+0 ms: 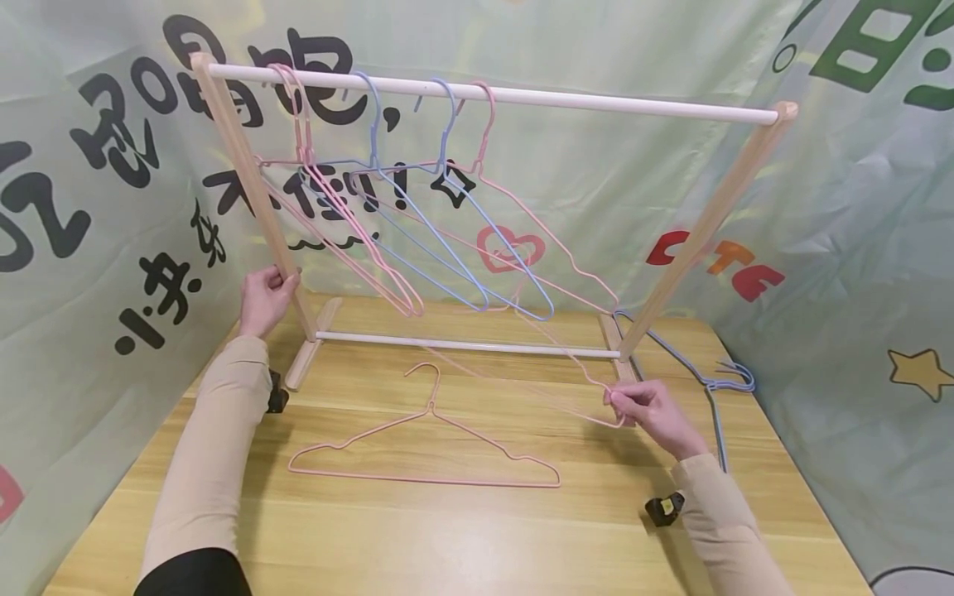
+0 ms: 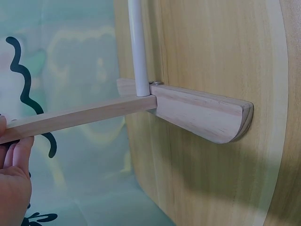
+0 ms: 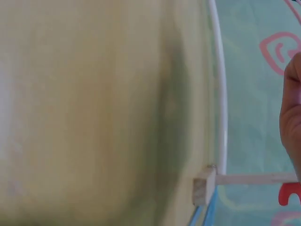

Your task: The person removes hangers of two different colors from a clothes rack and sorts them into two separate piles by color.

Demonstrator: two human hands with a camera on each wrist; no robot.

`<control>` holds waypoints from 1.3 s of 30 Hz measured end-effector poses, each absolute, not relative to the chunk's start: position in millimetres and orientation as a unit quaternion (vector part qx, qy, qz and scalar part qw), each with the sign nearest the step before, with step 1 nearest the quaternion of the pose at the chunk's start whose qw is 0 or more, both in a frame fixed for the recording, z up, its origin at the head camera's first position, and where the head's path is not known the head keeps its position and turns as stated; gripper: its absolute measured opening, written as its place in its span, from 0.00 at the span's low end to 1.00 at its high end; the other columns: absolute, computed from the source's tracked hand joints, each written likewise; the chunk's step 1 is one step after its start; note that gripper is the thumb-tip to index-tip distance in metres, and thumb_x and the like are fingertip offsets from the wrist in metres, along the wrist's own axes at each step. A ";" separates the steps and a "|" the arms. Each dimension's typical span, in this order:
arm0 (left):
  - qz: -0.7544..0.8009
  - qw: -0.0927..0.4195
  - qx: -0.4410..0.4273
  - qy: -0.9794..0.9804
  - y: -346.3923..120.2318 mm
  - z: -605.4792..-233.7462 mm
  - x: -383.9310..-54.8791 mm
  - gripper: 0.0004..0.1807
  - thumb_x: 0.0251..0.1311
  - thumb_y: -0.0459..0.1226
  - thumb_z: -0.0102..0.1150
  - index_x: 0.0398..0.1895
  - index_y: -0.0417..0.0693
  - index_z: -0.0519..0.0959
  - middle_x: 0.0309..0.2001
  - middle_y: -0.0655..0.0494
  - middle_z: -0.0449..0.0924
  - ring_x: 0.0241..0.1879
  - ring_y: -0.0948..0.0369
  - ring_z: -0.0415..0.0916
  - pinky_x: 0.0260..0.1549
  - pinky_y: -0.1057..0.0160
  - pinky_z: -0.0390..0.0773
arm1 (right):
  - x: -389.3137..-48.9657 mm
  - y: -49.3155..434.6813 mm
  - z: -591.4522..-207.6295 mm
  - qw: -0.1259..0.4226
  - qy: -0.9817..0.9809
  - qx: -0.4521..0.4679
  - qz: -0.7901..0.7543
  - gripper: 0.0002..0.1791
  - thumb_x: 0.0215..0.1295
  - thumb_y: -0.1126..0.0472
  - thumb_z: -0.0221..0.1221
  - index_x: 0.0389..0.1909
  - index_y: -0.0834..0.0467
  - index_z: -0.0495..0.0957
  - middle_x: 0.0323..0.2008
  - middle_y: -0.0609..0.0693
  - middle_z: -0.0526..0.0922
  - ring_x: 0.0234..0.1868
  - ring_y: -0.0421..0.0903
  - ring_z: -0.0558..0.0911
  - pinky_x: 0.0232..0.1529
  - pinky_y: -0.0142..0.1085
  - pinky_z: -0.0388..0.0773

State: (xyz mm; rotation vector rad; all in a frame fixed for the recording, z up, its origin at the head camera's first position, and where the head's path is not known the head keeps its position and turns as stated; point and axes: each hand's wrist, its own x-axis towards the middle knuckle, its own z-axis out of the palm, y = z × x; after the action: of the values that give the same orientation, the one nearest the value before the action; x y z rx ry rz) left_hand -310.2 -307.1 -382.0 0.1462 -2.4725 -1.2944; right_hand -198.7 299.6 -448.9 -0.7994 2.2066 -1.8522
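- Head view: our left hand (image 1: 266, 304) grips the left wooden upright (image 1: 224, 120), fingers and thumb on either side of it.
- Our right hand (image 1: 656, 414) pinches one end of a pink hanger (image 1: 596, 383); we see it slant across the front of the lower white bar (image 1: 373, 338), its hook too faint to make out.
- Another pink hanger (image 1: 425, 478) lies flat on the table (image 1: 447, 546), between our forearms.
- Blue hangers (image 1: 708, 383) rest by the rack's right foot.
- On the top rail (image 1: 611, 102) we count two pink hangers (image 1: 308, 136), two blue ones and a single pink one (image 1: 489, 124).
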 end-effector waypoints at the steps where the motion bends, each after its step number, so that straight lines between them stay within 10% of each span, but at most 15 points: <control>1: -0.454 0.174 0.052 -0.872 -307.2 -382.0 -310.1 0.21 0.73 0.40 0.51 0.60 0.34 0.78 0.57 0.35 0.81 0.59 0.46 0.80 0.60 0.53 0.80 | -198.4 297.5 -451.6 0.096 0.727 -0.278 -0.620 0.19 0.74 0.73 0.49 0.33 0.52 0.84 0.25 0.39 0.78 0.23 0.34 0.72 0.19 0.34 0.66; 8: -0.453 0.176 0.050 -0.873 -307.2 -382.5 -309.7 0.21 0.73 0.40 0.51 0.60 0.34 0.78 0.57 0.34 0.81 0.59 0.44 0.80 0.60 0.52 0.80 | -197.8 276.7 -465.5 0.212 0.669 -0.326 -0.634 0.13 0.75 0.73 0.46 0.31 0.73 0.75 0.22 0.44 0.69 0.18 0.46 0.57 0.16 0.46 0.48; 15: -0.456 0.170 0.052 -0.872 -306.6 -381.7 -309.2 0.22 0.73 0.39 0.50 0.61 0.33 0.78 0.58 0.34 0.80 0.59 0.42 0.79 0.61 0.49 0.78 | -197.0 259.4 -475.5 0.313 0.619 -0.315 -0.648 0.19 0.76 0.72 0.45 0.36 0.55 0.83 0.23 0.37 0.75 0.19 0.41 0.60 0.18 0.37 0.51; 19: -0.455 0.170 0.053 -0.872 -306.4 -381.3 -309.4 0.22 0.73 0.40 0.51 0.61 0.33 0.78 0.58 0.34 0.81 0.59 0.42 0.79 0.61 0.51 0.79 | -196.5 248.7 -477.9 0.352 0.606 -0.317 -0.640 0.14 0.76 0.71 0.46 0.37 0.68 0.80 0.24 0.36 0.77 0.20 0.34 0.64 0.18 0.35 0.52; 23: -0.459 0.169 0.053 -0.871 -306.3 -381.2 -308.9 0.22 0.73 0.40 0.50 0.61 0.33 0.78 0.58 0.34 0.80 0.59 0.42 0.79 0.61 0.50 0.79 | -197.0 240.2 -478.8 0.335 0.660 -0.310 -0.597 0.16 0.76 0.69 0.48 0.38 0.82 0.73 0.21 0.38 0.76 0.19 0.31 0.67 0.17 0.26 0.59; 35: -0.455 0.173 0.051 -0.872 -304.4 -379.0 -307.5 0.22 0.73 0.40 0.50 0.60 0.32 0.77 0.57 0.33 0.80 0.59 0.42 0.79 0.62 0.48 0.78 | -195.8 228.1 -473.8 0.235 0.800 -0.245 -0.494 0.15 0.70 0.63 0.60 0.47 0.72 0.82 0.23 0.64 0.80 0.15 0.32 0.70 0.14 0.24 0.67; 39: -0.453 0.175 0.052 -0.873 -304.7 -378.6 -308.1 0.22 0.73 0.40 0.50 0.60 0.32 0.78 0.57 0.34 0.80 0.59 0.42 0.79 0.62 0.50 0.78 | -205.3 234.5 -451.8 0.159 0.810 -0.225 -0.518 0.17 0.73 0.63 0.56 0.50 0.75 0.79 0.25 0.52 0.80 0.19 0.34 0.70 0.19 0.28 0.71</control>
State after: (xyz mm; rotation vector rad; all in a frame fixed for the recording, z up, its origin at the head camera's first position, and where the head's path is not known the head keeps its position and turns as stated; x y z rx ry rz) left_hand -308.1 -304.7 -378.6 0.1475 -2.4729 -1.2848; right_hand -205.3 234.5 -451.8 -0.6446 2.3142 -1.4815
